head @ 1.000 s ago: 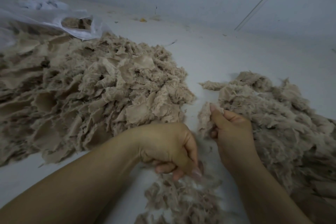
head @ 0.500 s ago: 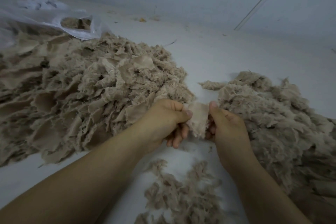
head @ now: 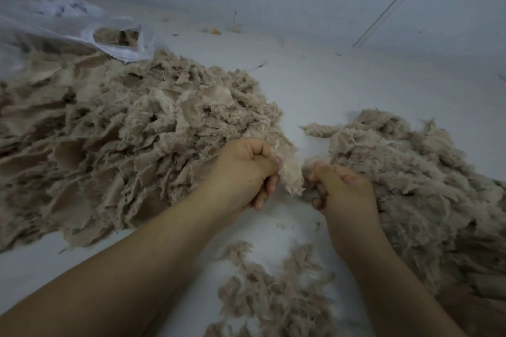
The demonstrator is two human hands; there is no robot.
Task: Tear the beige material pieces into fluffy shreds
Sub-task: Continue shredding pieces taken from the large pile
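A small beige material piece (head: pixel 291 172) is stretched between my two hands in the middle of the view. My left hand (head: pixel 243 169) pinches its left edge with thumb and curled fingers. My right hand (head: pixel 342 189) grips the right part, where the piece has thinned into fibres. A big pile of flat beige pieces (head: pixel 109 145) lies on the left. A fluffy shredded heap (head: pixel 410 178) lies on the right, touching my right hand. Loose shreds (head: pixel 273 290) lie on the floor below my hands.
A clear plastic bag (head: pixel 82 27) holding more beige pieces lies at the back left. The white floor (head: pixel 315 85) meets a wall at the back, with small bits of debris near the wall.
One second ago my left hand was low over the loose shreds. It rose and took hold of the piece in my right hand. The hands have since pulled apart, stretching the piece.
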